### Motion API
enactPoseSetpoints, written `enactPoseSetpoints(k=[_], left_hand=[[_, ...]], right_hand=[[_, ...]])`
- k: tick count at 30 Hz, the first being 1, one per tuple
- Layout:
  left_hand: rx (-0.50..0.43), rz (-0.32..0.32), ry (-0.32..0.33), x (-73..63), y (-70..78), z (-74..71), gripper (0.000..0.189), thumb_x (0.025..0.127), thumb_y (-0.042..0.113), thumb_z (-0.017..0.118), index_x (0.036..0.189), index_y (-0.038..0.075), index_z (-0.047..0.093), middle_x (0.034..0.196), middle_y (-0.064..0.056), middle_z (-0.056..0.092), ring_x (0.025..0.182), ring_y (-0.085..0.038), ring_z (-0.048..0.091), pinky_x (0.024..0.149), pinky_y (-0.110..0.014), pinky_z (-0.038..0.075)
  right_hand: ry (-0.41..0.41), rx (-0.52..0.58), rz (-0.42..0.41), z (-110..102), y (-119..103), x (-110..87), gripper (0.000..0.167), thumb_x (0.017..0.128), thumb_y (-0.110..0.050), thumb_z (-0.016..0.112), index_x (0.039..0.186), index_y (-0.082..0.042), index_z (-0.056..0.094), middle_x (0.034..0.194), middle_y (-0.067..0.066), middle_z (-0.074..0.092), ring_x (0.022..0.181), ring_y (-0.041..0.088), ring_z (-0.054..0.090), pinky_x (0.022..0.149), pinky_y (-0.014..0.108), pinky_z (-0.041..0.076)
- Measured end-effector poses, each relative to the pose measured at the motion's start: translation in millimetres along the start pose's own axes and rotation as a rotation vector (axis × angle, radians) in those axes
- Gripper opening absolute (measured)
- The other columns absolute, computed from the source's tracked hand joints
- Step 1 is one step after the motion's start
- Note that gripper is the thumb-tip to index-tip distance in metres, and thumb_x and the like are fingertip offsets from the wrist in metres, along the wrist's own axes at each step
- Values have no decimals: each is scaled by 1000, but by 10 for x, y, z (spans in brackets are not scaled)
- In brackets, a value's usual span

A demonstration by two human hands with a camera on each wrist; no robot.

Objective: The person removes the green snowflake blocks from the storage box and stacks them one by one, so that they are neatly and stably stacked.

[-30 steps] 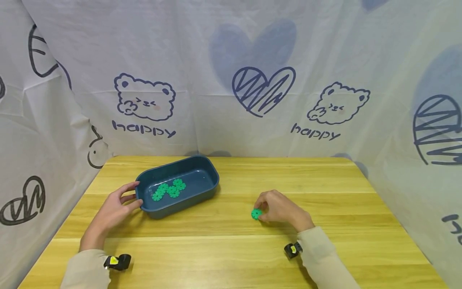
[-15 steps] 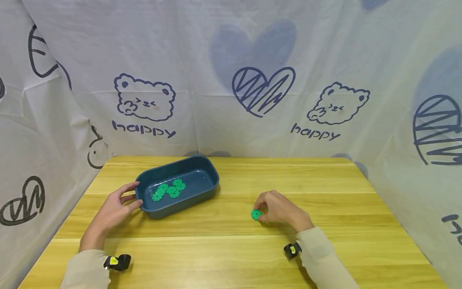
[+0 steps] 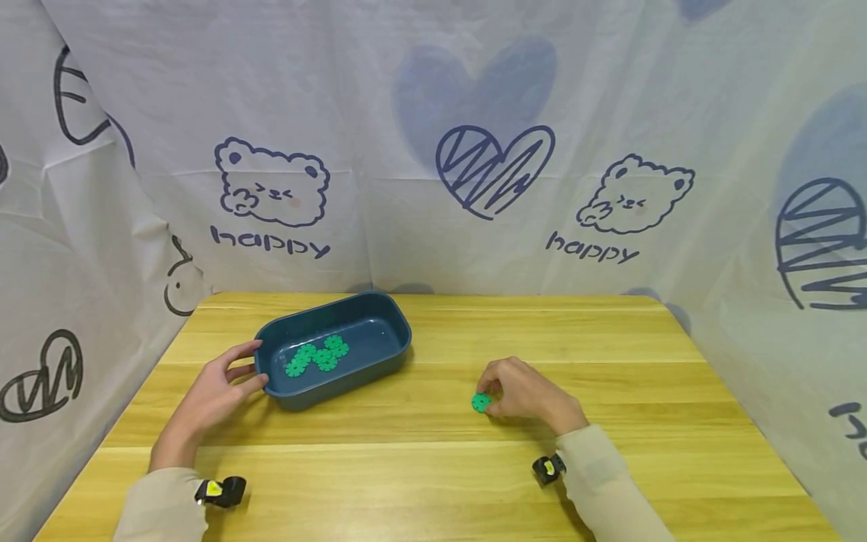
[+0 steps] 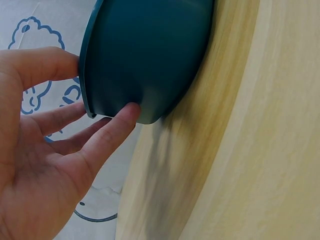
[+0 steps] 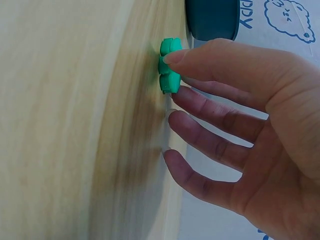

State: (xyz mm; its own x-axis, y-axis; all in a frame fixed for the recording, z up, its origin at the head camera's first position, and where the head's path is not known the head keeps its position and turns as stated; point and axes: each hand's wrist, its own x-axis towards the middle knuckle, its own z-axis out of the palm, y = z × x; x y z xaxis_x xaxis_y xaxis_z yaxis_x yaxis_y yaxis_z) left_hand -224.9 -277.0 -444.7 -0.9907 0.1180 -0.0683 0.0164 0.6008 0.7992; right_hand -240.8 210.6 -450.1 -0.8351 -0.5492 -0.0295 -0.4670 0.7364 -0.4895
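Observation:
At the left of the table, a dark blue plastic box (image 3: 342,387) holds several flat green snowflake discs (image 3: 325,358), some overlapping. My left hand (image 3: 218,393) holds the box's left end, its thumb on the outer wall and fingers at the rim; the left wrist view shows the thumb (image 4: 114,131) against the wall. Right of the box, my right hand (image 3: 523,393) pinches one green snowflake disc (image 3: 480,403) between thumb and index finger, low over the tabletop. In the right wrist view this disc (image 5: 171,75) appears nearly edge-on, while the other fingers curve loosely with their tips near the wood.
Everything stands on a wooden table (image 3: 420,482) with light yellow grain. White cloth (image 3: 379,135) printed with bears and hearts hangs behind the table and along both sides. Small black wrist cameras (image 3: 233,491) sit by both sleeves.

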Motion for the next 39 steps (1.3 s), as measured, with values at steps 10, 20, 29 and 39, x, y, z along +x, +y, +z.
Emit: enactPoseSetpoints(k=[10,20,29,39], left_hand=[[-2,4,0,4,-7,-2,72,102,20,64,162,4,27,162,-31,32,141,-51,47,109,-58,47],[-2,8,0,6,-14,-9,73,102,21,65,162,4,28,161,-31,33,141,-51,48,105,-44,53],[-13,17,1,0,-9,-16,72,101,21,66,161,4,29,161,-31,33,141,-51,48,89,-12,47],[-15,20,6,-1,-7,-13,72,101,20,66,161,3,30,160,-31,34,140,-51,49,89,-11,47]], right_hand=[[3,5,-7,-1,-6,-10,15,84,-9,84,98,-12,80,100,-2,74,89,15,66,80,27,57],[-6,38,-2,-7,-8,-21,16,85,-7,83,100,-10,79,102,-1,73,90,16,68,81,28,58],[-10,33,-10,-4,13,-13,17,84,-8,84,100,-12,78,103,-1,73,90,15,67,80,28,56],[-14,33,-27,0,20,-21,15,86,-12,84,100,-14,78,101,-2,74,88,15,64,79,26,54]])
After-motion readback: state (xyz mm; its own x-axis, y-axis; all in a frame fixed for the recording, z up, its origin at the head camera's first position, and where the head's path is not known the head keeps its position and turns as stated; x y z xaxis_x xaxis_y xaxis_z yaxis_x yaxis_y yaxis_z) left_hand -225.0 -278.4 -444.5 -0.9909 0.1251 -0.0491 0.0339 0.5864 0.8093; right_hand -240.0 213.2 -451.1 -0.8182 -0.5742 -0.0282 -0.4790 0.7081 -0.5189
